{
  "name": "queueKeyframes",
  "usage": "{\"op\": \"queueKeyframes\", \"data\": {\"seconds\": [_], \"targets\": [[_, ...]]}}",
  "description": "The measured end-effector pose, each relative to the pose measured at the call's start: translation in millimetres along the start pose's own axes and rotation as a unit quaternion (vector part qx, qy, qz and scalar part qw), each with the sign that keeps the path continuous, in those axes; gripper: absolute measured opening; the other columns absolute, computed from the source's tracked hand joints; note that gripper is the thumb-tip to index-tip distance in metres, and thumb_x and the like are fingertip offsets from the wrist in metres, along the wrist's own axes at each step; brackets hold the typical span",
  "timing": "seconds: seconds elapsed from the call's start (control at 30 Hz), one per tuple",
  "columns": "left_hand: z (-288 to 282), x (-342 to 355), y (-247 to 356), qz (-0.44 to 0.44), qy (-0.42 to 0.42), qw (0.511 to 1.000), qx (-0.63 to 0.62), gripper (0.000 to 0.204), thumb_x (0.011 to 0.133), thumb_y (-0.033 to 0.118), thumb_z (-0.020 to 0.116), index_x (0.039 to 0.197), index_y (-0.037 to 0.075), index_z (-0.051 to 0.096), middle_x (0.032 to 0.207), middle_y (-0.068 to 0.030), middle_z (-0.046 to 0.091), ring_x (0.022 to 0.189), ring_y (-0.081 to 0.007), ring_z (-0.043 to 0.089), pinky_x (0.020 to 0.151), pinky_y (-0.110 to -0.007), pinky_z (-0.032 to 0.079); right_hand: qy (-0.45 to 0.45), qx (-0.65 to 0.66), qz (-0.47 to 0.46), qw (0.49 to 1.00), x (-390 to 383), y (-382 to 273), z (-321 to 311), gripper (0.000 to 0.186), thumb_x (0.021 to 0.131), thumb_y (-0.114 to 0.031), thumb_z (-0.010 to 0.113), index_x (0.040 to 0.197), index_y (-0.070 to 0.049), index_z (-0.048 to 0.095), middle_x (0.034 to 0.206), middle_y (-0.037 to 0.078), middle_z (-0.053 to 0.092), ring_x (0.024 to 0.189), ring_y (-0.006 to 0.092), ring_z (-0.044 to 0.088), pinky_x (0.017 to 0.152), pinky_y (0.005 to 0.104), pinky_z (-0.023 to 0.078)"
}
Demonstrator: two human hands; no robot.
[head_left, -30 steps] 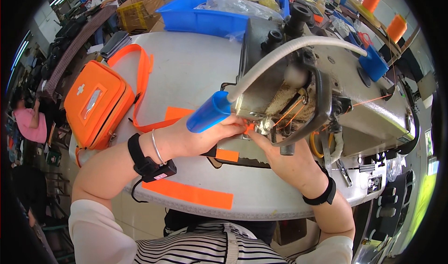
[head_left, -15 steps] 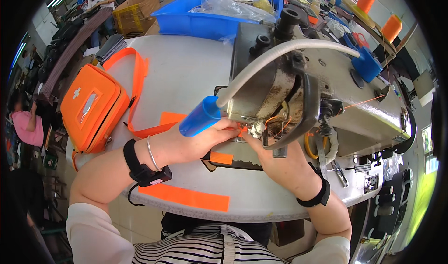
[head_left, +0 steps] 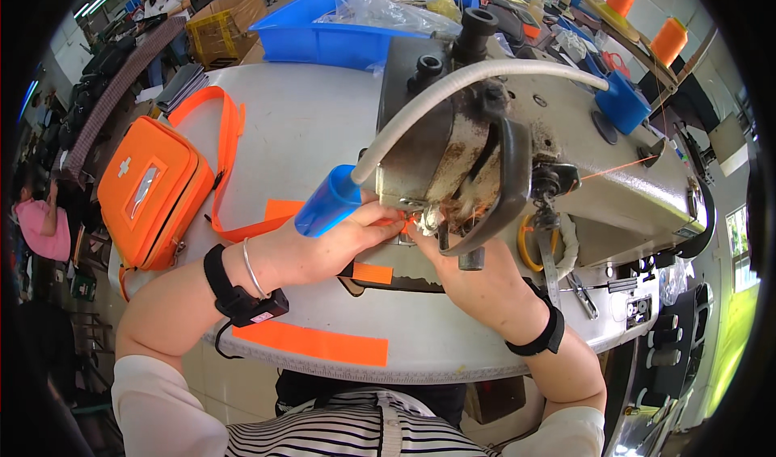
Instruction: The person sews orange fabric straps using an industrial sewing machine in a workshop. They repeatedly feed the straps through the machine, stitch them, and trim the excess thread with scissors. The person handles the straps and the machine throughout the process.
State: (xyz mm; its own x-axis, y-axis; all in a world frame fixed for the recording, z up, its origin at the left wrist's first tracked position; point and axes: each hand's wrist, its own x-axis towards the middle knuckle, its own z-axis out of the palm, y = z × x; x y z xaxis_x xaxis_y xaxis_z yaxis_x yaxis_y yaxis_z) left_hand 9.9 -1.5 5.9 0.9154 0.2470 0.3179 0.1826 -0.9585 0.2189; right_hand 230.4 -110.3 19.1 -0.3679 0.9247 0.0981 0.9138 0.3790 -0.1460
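Grey worktable (head_left: 323, 126) carries a sewing machine (head_left: 517, 150), where left hand (head_left: 323, 247) and right hand (head_left: 473, 283) pinch an orange strip (head_left: 373, 273) closed-fingered beneath the needle, apparently steadying it for stitching.

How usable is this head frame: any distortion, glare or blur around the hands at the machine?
Head view: strong fisheye bend, with a black rim and the table edge curving; lighting bright and even, mild sheen on the sewing machine; left hand and right hand sharp, but the machine head hides the fingertips and the needle area; background people are small and soft.
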Motion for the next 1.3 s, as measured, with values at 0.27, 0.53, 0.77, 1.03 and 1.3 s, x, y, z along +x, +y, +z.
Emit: {"op": "queueKeyframes", "data": {"seconds": [0.27, 0.53, 0.77, 1.03, 1.3], "targets": [[-6.8, 0.5, 4.0, -0.011, -0.005, 1.000, -0.006, 0.038, 0.087, 0.005, 0.059, 0.125, 0.003, 0.062, 0.114, -0.0095, 0.062, 0.103, -0.0259, 0.059, 0.090, -0.033, 0.050, -0.016, 0.138, 0.009, 0.990, 1.1, 8.1, -3.7, 0.040, 0.089, 0.002, 0.055, 0.126, -0.011, 0.064, 0.112, 0.012, 0.064, 0.107, 0.0299, 0.060, 0.090, 0.0333, 0.047], [-2.6, -4.5, 4.4, -0.011, 0.011, 0.999, -0.028, 0.043, 0.084, 0.002, 0.063, 0.127, 0.005, 0.061, 0.121, -0.0107, 0.060, 0.113, -0.0302, 0.056, 0.096, -0.038, 0.049, -0.018, 0.039, 0.009, 0.999, 2.9, 9.8, -9.9, 0.039, 0.083, 0.000, 0.060, 0.119, -0.010, 0.065, 0.103, 0.012, 0.064, 0.096, 0.0313, 0.061, 0.083, 0.0413, 0.048], [-0.4, 1.4, 2.1, -0.005, 0.041, 0.999, -0.035, 0.043, 0.080, 0.000, 0.065, 0.122, 0.007, 0.064, 0.120, -0.0113, 0.062, 0.109, -0.0315, 0.059, 0.093, -0.040, 0.050, 0.061, -0.003, -0.044, 0.997, 1.2, 9.4, -0.1, 0.047, 0.077, 0.002, 0.062, 0.121, -0.014, 0.068, 0.115, 0.012, 0.064, 0.107, 0.0333, 0.059, 0.094, 0.0456, 0.045], [0.4, -0.5, -2.4, -0.012, 0.065, 0.992, -0.108, 0.031, 0.080, 0.000, 0.065, 0.110, 0.005, 0.068, 0.108, -0.0131, 0.068, 0.098, -0.0329, 0.064, 0.085, -0.041, 0.053, 0.063, -0.064, -0.041, 0.995, 1.0, 3.7, 0.7, 0.053, 0.076, 0.003, 0.061, 0.124, -0.017, 0.066, 0.114, 0.011, 0.064, 0.108, 0.0309, 0.060, 0.095, 0.0447, 0.044], [-4.9, 3.2, -1.2, 0.008, 0.081, 0.990, -0.112, 0.024, 0.079, -0.002, 0.064, 0.102, 0.003, 0.069, 0.109, -0.0129, 0.069, 0.099, -0.0345, 0.064, 0.085, -0.042, 0.053, 0.064, 0.025, -0.024, 0.997, 0.1, 12.0, 0.5, 0.051, 0.079, 0.002, 0.061, 0.126, -0.017, 0.065, 0.111, 0.011, 0.064, 0.106, 0.0306, 0.060, 0.093, 0.0443, 0.045]]}}
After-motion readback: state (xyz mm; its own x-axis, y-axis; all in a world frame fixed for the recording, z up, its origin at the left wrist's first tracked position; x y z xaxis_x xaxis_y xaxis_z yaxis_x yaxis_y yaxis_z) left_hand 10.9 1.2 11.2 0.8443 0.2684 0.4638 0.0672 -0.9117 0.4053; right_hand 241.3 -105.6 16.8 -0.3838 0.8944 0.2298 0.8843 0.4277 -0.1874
